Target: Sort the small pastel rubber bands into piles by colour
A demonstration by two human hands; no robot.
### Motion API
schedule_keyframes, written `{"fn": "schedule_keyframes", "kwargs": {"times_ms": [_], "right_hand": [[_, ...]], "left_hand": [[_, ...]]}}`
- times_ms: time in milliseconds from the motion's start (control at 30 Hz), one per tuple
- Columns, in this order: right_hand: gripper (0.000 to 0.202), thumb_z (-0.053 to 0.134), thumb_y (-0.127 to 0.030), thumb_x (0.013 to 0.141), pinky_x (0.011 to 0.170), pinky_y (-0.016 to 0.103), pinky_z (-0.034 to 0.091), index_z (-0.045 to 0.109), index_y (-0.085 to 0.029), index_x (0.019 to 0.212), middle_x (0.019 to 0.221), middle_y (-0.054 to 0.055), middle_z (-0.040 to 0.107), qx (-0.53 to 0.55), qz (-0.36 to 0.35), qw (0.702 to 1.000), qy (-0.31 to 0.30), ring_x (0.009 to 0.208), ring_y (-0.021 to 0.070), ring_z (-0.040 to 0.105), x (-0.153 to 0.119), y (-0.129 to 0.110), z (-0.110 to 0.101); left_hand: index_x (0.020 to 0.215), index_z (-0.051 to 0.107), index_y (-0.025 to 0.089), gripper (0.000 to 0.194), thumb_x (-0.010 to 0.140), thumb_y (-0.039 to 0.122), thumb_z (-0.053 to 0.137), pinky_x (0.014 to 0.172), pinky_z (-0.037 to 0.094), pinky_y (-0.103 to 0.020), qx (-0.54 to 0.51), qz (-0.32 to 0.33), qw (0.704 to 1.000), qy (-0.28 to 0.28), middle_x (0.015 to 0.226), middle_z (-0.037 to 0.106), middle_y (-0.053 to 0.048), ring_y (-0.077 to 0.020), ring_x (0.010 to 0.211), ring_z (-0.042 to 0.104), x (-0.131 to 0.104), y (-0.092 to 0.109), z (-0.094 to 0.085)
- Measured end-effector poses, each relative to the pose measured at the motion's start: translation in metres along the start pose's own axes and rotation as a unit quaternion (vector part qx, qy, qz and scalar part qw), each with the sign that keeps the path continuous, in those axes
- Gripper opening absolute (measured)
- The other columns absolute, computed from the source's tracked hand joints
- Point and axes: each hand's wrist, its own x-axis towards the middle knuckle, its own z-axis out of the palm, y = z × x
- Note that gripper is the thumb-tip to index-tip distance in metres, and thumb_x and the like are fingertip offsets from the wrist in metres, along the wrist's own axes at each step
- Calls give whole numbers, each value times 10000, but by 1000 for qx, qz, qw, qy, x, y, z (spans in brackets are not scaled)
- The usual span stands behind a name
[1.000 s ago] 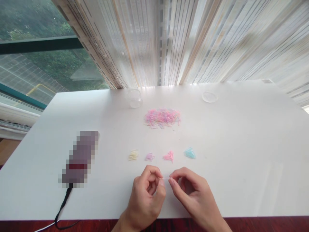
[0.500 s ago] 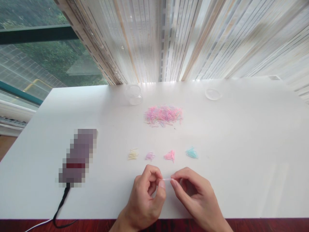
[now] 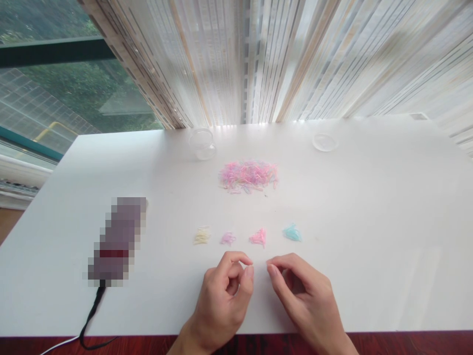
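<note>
My left hand [image 3: 225, 301] is over the table's front part, thumb and index fingertip pinched close together. Facing it across a small gap, my right hand [image 3: 306, 296] also pinches thumb against index finger. Anything between either pair of fingertips is too small to make out. Just beyond the hands lie small heaps of thin strips that look like little rubber bands: a yellow heap [image 3: 201, 236], a lilac heap [image 3: 228, 238], a pink heap [image 3: 258, 237] and a turquoise heap [image 3: 292, 232]. Farther back is a larger mixed pastel pile [image 3: 248, 176].
A clear round tub [image 3: 202, 144] stands at the table's back edge, and a clear lid [image 3: 325, 142] lies to its right. On the left, a blurred-out phone-like device [image 3: 118, 236] has a black cable [image 3: 95, 308] running off the front edge. Striped curtains [image 3: 221, 64] hang behind the white table [image 3: 369, 222].
A thin whitish strip stretched between both hands' fingertips no longer shows. The hands have moved slightly apart, the right one shifting right. The heaps look unchanged.
</note>
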Motion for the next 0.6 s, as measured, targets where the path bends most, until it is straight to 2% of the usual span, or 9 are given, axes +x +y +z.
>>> {"fn": "schedule_keyframes", "kwargs": {"times_ms": [100, 200, 333, 600], "right_hand": [[117, 631, -225, 996, 535, 239, 518, 723, -226, 923, 728, -3, 727, -65, -4, 996, 68, 526, 130, 613, 3, 5, 2], [111, 630, -196, 997, 576, 258, 531, 723, -218, 939, 726, 8, 731, -130, -45, 984, 117, 535, 138, 627, 7, 10, 8], [114, 634, -154, 994, 632, 271, 543, 731, -212, 983, 790, 31, 760, -176, -86, 974, 116, 625, 158, 687, 9, 13, 14], [116, 655, -146, 989, 660, 273, 546, 751, -202, 1020, 853, 51, 784, -189, -84, 972, 110, 682, 168, 721, 8, 14, 15]], "left_hand": [[1034, 574, 221, 43, 1001, 230, 548, 441, 266, -204, 17, 9, 999, 27, 537, 365, 115, -91, 426, 317, 1, 0, 4], [1011, 592, 220, 47, 969, 199, 585, 432, 247, -201, 42, 31, 998, 46, 535, 340, 118, -85, 424, 294, 1, 2, 6], [1029, 616, 219, 99, 952, 163, 591, 417, 235, -197, 61, 52, 995, 53, 528, 368, 117, -78, 411, 294, 0, 3, 5], [1037, 651, 212, 124, 957, 146, 582, 414, 247, -202, 91, 64, 992, 51, 527, 381, 110, -75, 403, 308, 0, 6, 6]]}}
